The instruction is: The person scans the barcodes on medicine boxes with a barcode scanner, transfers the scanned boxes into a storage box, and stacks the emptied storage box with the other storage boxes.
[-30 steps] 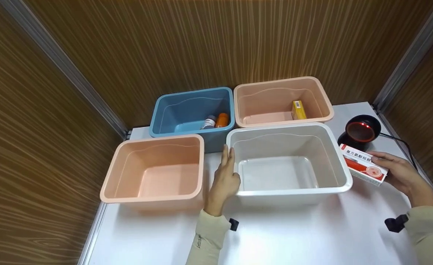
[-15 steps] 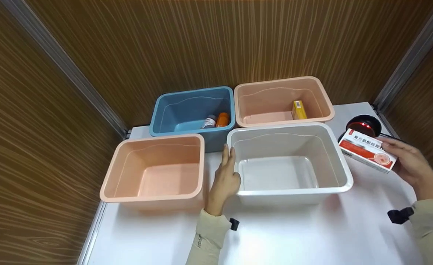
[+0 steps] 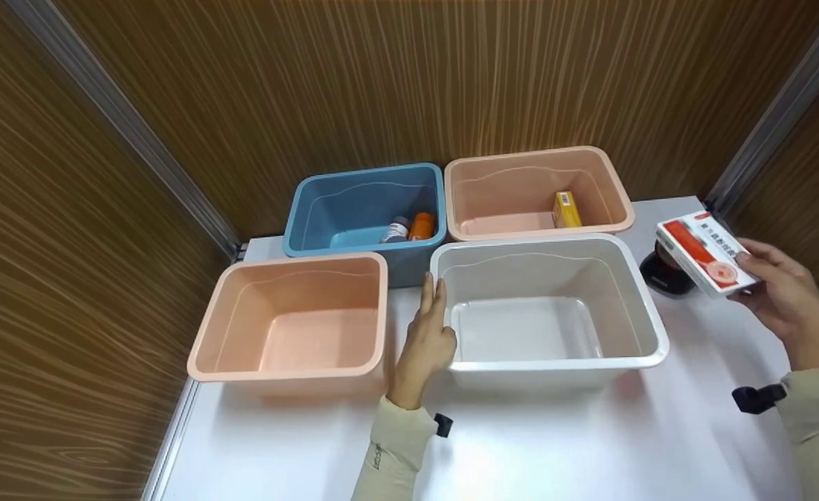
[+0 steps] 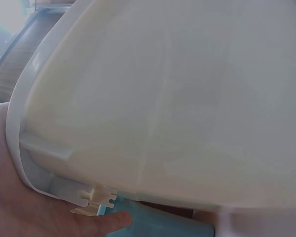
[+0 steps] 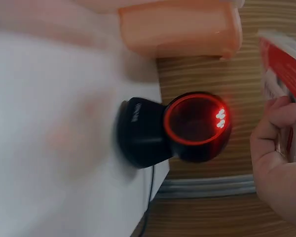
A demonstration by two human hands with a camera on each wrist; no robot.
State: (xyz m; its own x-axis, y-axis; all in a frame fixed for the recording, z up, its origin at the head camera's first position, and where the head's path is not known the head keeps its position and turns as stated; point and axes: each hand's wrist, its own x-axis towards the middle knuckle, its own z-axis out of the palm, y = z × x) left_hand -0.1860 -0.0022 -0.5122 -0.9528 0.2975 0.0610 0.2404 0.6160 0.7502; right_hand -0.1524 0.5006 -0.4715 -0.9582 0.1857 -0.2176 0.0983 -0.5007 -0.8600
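Note:
My right hand [image 3: 785,296] grips a white and red medicine box [image 3: 708,252] by its right end, thumb on the printed face. The box is tilted and raised in front of a black scanner [image 3: 663,275], hiding most of its head. In the right wrist view, the scanner [image 5: 192,126] shows a glowing red ring, with the medicine box [image 5: 285,74] in my fingers at the right edge. My left hand [image 3: 424,348] rests along the left side of the white bin [image 3: 555,364], fingers straight against its rim. The left wrist view has the bin's wall [image 4: 163,113] close above that hand.
A blue bin [image 3: 325,209] behind holds a white-labelled bottle [image 3: 396,229] and an orange bottle [image 3: 422,227]. Beside it, a pink bin [image 3: 520,188] contains a yellow box [image 3: 566,209]. Another pink bin [image 3: 287,379] stands front left. Wood-patterned walls [image 3: 381,83] enclose the table.
My right hand has lifted the medicine box up and to the right from beside the white bin, turning it before the scanner. The left hand stays where it was.

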